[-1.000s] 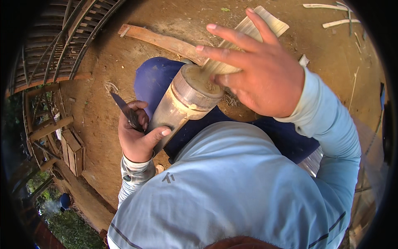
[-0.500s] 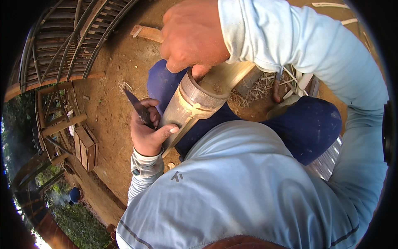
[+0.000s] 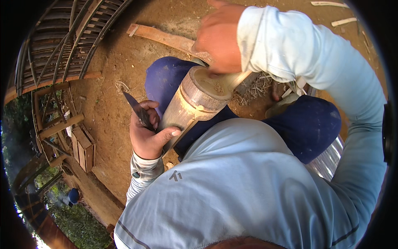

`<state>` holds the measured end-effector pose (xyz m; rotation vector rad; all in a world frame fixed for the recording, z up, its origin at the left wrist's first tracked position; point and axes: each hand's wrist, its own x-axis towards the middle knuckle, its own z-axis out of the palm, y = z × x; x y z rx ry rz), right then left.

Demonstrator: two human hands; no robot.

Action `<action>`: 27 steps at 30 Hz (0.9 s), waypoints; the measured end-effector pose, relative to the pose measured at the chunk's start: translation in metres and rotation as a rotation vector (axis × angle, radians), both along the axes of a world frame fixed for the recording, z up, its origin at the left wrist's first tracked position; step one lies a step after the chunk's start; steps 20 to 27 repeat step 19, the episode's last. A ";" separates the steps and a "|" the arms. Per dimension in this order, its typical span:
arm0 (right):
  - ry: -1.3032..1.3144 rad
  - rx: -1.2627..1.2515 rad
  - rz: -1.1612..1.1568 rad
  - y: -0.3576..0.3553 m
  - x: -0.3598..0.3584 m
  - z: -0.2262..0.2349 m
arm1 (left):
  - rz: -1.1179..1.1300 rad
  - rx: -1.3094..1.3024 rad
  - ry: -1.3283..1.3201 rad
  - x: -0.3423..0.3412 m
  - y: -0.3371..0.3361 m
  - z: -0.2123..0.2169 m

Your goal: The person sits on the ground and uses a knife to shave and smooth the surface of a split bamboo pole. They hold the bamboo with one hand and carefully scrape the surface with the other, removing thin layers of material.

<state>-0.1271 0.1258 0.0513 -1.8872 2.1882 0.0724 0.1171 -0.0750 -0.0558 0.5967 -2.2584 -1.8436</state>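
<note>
My left hand is closed round a thick bamboo tube, its thumb along the side. In the same hand is a knife with a dark blade pointing up and left. The tube lies tilted across my lap, with a pale scraped band and a thin strip along its side. Its upper end shows a pale recessed face with some crumbs. My right hand is above that end, a lower digit at the rim and another stretched away at the top; its remaining fingers are hidden. A pale slat extends from the tube's end beneath this hand.
A flat wooden board lies on the dirt floor ahead. Shavings are heaped beyond my knees. At left stand a slatted bamboo structure and a wooden crate. Loose pale sticks lie at far right.
My right hand has moved right and away from the tube's opening, uncovering more of its end and the board. The tube has tilted slightly. My left hand keeps its hold.
</note>
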 end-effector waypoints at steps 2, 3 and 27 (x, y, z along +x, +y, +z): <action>-0.041 -0.042 -0.028 0.005 0.000 0.001 | 0.022 0.009 0.014 0.000 0.001 -0.001; -0.095 -0.206 -0.060 0.008 0.002 -0.021 | 0.048 0.010 0.025 0.003 0.003 -0.001; -1.647 -0.732 -0.683 0.049 0.132 -0.067 | -0.119 -0.159 0.195 0.041 0.029 0.010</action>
